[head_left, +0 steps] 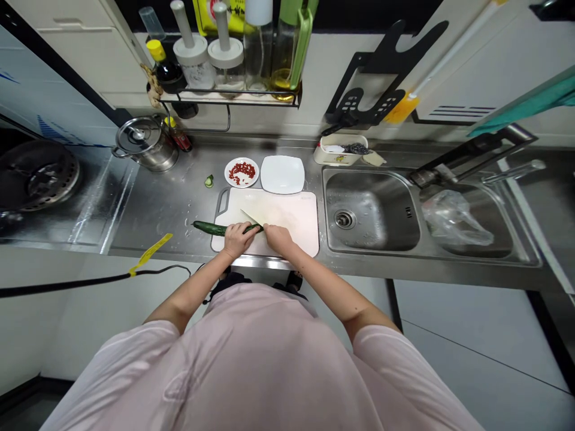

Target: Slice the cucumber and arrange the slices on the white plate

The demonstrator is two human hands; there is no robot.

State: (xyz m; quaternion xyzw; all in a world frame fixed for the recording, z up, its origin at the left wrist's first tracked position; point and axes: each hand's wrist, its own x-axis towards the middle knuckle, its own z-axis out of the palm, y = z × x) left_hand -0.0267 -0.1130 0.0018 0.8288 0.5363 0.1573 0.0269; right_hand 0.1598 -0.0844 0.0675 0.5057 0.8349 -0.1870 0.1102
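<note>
While left grip (236, 238) clamps one cucumber (215, 228), right grip (278, 238) closes on one knife (250, 218).

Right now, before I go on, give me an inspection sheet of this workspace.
Surface: stainless steel counter, water drops near the polypropylene-looking cutting board.
Job's things: cucumber across the board's left edge, kitchen knife at it, cucumber slice on the counter.
Clutter: small plate of red pieces, square white plate.
Hands: left hand holds the cucumber; right hand grips the knife.
Cables: black cable with yellow tape, in front of the counter, off the work.
Surroundings: steel pot, stove burner, steel sink, plastic bag.
</note>
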